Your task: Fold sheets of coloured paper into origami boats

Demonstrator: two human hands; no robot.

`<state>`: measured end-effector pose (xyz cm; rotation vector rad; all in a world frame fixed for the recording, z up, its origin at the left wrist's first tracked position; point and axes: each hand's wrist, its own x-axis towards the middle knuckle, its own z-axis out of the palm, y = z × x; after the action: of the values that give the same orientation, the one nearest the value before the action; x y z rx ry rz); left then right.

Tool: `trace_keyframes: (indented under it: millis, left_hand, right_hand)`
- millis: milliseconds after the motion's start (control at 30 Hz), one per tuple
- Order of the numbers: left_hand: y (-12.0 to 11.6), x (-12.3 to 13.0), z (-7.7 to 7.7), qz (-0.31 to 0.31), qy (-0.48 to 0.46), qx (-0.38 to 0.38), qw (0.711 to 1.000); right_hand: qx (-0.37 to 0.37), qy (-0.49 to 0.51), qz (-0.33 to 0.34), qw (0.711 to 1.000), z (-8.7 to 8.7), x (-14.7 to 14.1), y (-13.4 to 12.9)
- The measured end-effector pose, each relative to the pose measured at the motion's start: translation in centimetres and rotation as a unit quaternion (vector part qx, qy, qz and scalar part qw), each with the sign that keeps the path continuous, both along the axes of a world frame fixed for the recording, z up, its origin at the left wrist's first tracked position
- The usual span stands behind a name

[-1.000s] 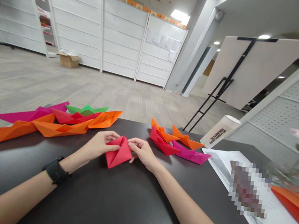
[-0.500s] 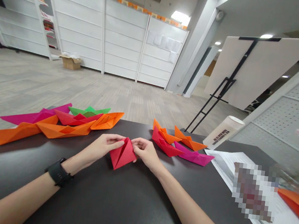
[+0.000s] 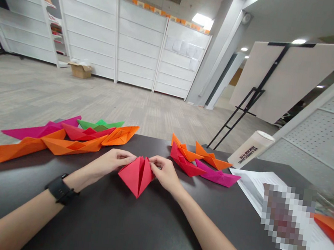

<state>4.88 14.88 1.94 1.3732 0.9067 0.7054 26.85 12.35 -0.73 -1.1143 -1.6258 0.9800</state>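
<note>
A red folded paper piece [image 3: 136, 177] stands over a black table [image 3: 117, 232], directly between the hands, its point toward the person and a narrow slit down its centre. The left hand [image 3: 109, 163] and right hand [image 3: 163, 174], fingers close together, pinch its upper edges from either side. Even, light pressure from both hands seems best for keeping the folds matched. Orange paper boats [image 3: 73, 148] and magenta paper boats [image 3: 215, 178] lie nearby.
</note>
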Motion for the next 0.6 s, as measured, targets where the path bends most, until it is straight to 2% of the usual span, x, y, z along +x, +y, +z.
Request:
trace_keyframes:
  millis: [100, 167, 300, 467, 600]
  left_hand:
    - [-0.2, -0.1, 0.5, 0.013, -0.011, -0.047, 0.999]
    - [-0.4, -0.2, 0.9, 0.008, -0.001, -0.037, 0.999]
    - [-0.4, -0.4, 1.6, 0.017, 0.016, 0.031, 0.999]
    - [0.1, -0.9, 1.6, 0.04, -0.035, 0.136, 0.989]
    - [0.0, -0.9, 1.9, 0.055, -0.004, 0.174, 0.983]
  right_hand:
    - [0.016, -0.007, -0.004, 1.0, 0.1, 0.0, 0.1]
    - [0.024, -0.006, -0.007, 1.0, 0.0, 0.1, 0.1]
    - [0.053, -0.005, -0.036, 0.998, -0.1, 0.1, 0.3]
    - [0.066, 0.059, -0.075, 0.993, -0.3, 0.3, 0.6]
    - [0.064, 0.078, -0.097, 0.99, -0.2, 0.3, 0.6]
